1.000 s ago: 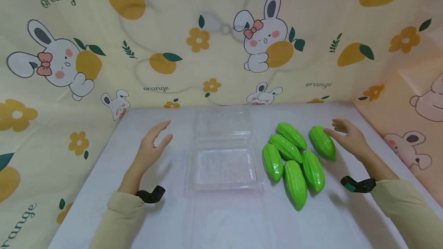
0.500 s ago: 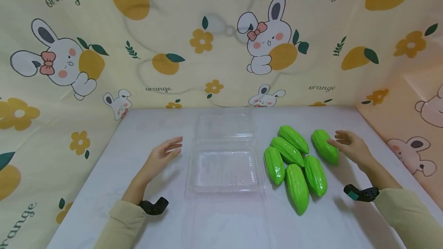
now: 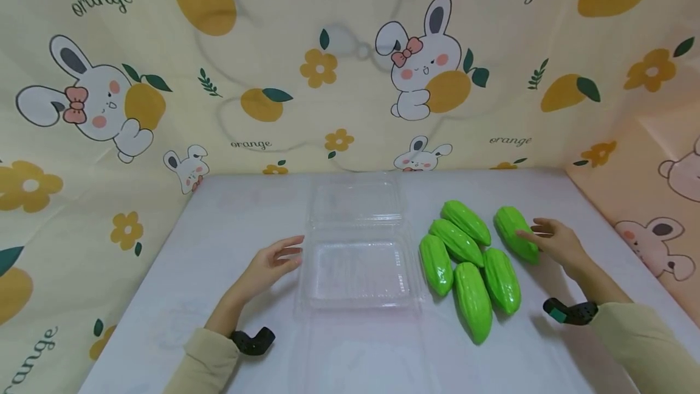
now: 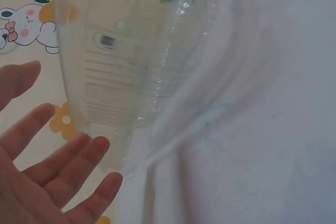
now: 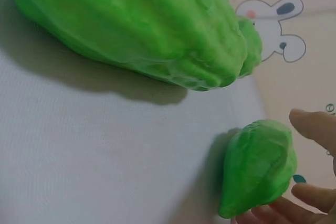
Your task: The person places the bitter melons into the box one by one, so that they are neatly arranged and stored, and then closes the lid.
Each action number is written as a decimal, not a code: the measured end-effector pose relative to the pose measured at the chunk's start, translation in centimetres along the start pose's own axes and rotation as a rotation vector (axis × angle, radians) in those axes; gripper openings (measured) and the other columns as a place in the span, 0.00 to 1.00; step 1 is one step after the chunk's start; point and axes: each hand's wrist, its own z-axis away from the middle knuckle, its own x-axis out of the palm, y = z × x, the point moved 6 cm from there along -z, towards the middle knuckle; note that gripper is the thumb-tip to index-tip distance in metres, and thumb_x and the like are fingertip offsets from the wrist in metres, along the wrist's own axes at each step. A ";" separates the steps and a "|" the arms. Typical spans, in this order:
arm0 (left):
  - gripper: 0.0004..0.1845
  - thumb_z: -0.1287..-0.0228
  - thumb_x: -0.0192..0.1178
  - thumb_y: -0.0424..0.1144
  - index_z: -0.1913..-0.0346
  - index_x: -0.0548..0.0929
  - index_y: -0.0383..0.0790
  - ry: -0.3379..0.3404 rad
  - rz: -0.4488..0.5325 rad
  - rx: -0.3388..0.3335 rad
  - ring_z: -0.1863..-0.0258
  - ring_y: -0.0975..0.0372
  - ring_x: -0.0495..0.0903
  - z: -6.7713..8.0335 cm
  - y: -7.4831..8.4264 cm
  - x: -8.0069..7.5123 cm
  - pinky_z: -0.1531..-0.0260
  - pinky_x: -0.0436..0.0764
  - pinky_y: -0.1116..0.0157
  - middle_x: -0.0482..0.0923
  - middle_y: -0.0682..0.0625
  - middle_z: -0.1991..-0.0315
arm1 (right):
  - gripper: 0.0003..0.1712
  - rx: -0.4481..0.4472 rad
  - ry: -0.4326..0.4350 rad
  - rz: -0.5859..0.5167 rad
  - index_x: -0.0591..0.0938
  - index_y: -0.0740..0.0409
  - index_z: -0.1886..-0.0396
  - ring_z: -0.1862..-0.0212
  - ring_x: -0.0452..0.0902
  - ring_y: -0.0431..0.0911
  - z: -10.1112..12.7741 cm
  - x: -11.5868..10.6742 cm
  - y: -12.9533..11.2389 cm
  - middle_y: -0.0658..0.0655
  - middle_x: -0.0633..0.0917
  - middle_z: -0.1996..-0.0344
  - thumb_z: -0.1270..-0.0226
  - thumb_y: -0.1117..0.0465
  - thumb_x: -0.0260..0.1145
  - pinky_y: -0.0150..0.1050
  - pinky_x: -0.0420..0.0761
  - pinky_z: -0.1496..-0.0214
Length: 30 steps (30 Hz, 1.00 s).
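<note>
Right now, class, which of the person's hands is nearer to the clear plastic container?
The left hand: its fingertips lie just beside the clear plastic container's left edge. The right hand is far off to its right, past the green fruits, touching the separate green fruit.

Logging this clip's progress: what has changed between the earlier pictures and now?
The left hand moved right, up to the left edge of the open clear container. The right hand moved left, its fingers closing onto the separate green fruit; a firm grip is not clear yet. The five clustered green fruits, the container and the table stayed put.
</note>
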 end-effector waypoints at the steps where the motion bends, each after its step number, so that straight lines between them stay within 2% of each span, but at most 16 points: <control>1: 0.30 0.37 0.59 0.43 0.34 0.65 0.37 -0.006 0.003 -0.004 0.37 0.44 0.69 0.1 -0.1 0.1 0.41 0.77 0.54 0.64 0.40 0.33 | 0.52 0.009 -0.001 0.002 0.47 0.76 0.31 0.36 0.53 0.73 0.0 0.1 0.1 0.81 0.55 0.35 0.34 0.38 0.53 0.68 0.65 0.39; 7: 0.31 0.39 0.60 0.42 0.34 0.65 0.40 -0.033 0.013 -0.022 0.38 0.44 0.70 0.2 -0.5 0.6 0.42 0.78 0.55 0.64 0.40 0.33 | 0.54 0.049 -0.008 0.019 0.48 0.76 0.32 0.36 0.53 0.72 -0.1 0.4 0.6 0.80 0.55 0.35 0.36 0.37 0.53 0.67 0.63 0.38; 15: 0.30 0.41 0.62 0.38 0.36 0.67 0.36 -0.065 0.020 0.036 0.38 0.43 0.69 0.3 -0.5 1.1 0.40 0.74 0.48 0.66 0.35 0.35 | 0.54 0.086 -0.036 0.009 0.49 0.77 0.32 0.37 0.57 0.70 -0.3 0.8 0.7 0.80 0.54 0.34 0.37 0.35 0.53 0.62 0.69 0.39; 21: 0.30 0.41 0.62 0.39 0.36 0.67 0.35 -0.065 0.014 0.033 0.39 0.43 0.70 0.3 -0.6 1.1 0.40 0.73 0.48 0.67 0.35 0.36 | 0.55 0.099 -0.036 0.018 0.50 0.76 0.32 0.35 0.53 0.71 -0.3 0.8 0.5 0.79 0.54 0.34 0.37 0.34 0.52 0.65 0.64 0.36; 25: 0.30 0.41 0.62 0.40 0.37 0.68 0.34 -0.062 0.006 0.021 0.39 0.44 0.71 0.3 -0.6 1.1 0.40 0.74 0.49 0.68 0.35 0.37 | 0.55 0.096 -0.034 0.014 0.49 0.74 0.31 0.35 0.52 0.72 -0.3 0.7 0.2 0.79 0.53 0.33 0.38 0.32 0.51 0.67 0.63 0.37; 30: 0.30 0.42 0.63 0.40 0.38 0.68 0.33 -0.053 0.003 0.010 0.39 0.44 0.71 0.3 -0.5 1.0 0.40 0.74 0.49 0.69 0.35 0.37 | 0.53 0.058 -0.025 -0.010 0.50 0.73 0.31 0.37 0.58 0.69 -0.3 0.6 -0.3 0.79 0.54 0.33 0.37 0.34 0.51 0.65 0.68 0.41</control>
